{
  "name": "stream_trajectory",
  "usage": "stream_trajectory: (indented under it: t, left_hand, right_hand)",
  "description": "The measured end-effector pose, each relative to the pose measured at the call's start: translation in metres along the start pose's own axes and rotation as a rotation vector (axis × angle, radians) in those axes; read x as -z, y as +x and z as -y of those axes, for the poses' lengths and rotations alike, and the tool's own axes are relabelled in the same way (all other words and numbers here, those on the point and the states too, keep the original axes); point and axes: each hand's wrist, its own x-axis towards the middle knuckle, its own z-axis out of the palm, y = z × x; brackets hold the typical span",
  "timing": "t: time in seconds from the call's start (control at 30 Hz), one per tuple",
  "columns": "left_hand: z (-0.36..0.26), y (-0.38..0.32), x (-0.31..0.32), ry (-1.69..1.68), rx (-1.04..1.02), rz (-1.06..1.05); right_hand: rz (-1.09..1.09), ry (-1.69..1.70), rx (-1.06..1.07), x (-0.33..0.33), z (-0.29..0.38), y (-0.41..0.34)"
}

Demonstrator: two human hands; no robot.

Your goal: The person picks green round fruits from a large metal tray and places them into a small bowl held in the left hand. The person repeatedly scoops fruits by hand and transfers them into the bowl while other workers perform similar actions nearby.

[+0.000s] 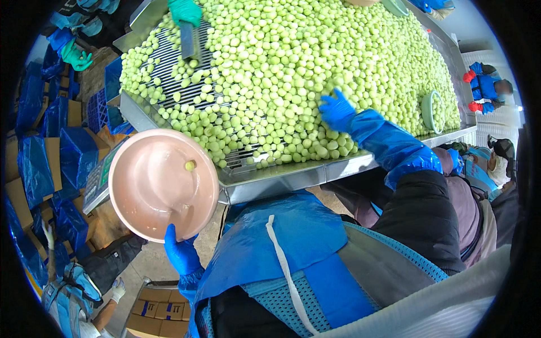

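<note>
My left hand, in a blue glove, grips the near rim of a pink plastic basin. One small round green piece lies inside it. The basin is held at the left front corner of a slatted metal sorting table. My right hand, gloved in blue with a blue sleeve cover, rests on the heap of pale green round pieces, which look like peeled fruit or vegetable balls. Its fingers are spread and I see nothing gripped; what lies under the palm is hidden.
A co-worker's green-gloved hand holds a metal scraper across the table. A green ring-shaped container stands among the pieces at right. Digital scales sit behind the basin. Blue-lined cartons crowd the left; closed cartons are below.
</note>
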Motion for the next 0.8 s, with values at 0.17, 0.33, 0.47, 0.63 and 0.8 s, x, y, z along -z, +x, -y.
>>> stream_trajectory:
  t: [0.17,0.33,0.47,0.63,0.8]
  left_hand:
    - [-0.001,0.004,-0.007,0.000,0.024,0.033]
    - [-0.006,0.004,-0.020,0.031,0.051,0.054]
    - [-0.004,0.002,-0.034,0.080,0.084,0.026]
    - [0.004,0.006,-0.039,-0.010,0.130,0.088]
    - [0.012,0.013,-0.038,-0.066,0.179,0.102]
  right_hand:
    - [-0.331,0.327,-0.316,0.025,-0.034,0.017]
    - [-0.242,0.380,-0.346,0.012,-0.022,0.096]
    - [-0.105,0.377,-0.376,-0.005,-0.035,0.109]
    - [0.091,0.321,-0.261,-0.008,-0.038,0.110]
    - [-0.003,0.480,-0.360,0.030,-0.026,0.109]
